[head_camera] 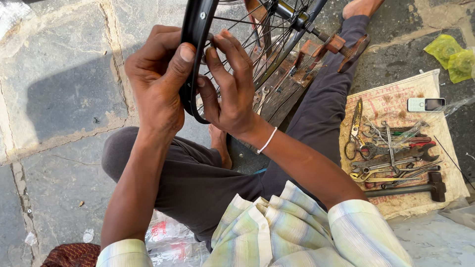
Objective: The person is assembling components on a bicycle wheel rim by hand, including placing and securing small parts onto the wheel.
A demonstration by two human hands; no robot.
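A black bicycle wheel rim (197, 29) with thin metal spokes (257, 34) stands upright in front of me, its hub (289, 12) at the top of the view. My left hand (156, 74) grips the rim from the left, thumb pressed on its outer face. On the inner side of the rim my right hand (228, 84) has its fingertips pinched at a spoke end. A white band circles my right wrist. I sit cross-legged on a stone floor, and the wheel's axle rests on a wooden stand (316, 54).
To my right a sack cloth (396, 106) carries scissors (354, 129), several spanners (391, 153), a hammer (410, 189) and a small phone (425, 104). Yellow plastic bags (450, 57) lie at the far right. Clear wrappers (168, 237) lie by my left knee.
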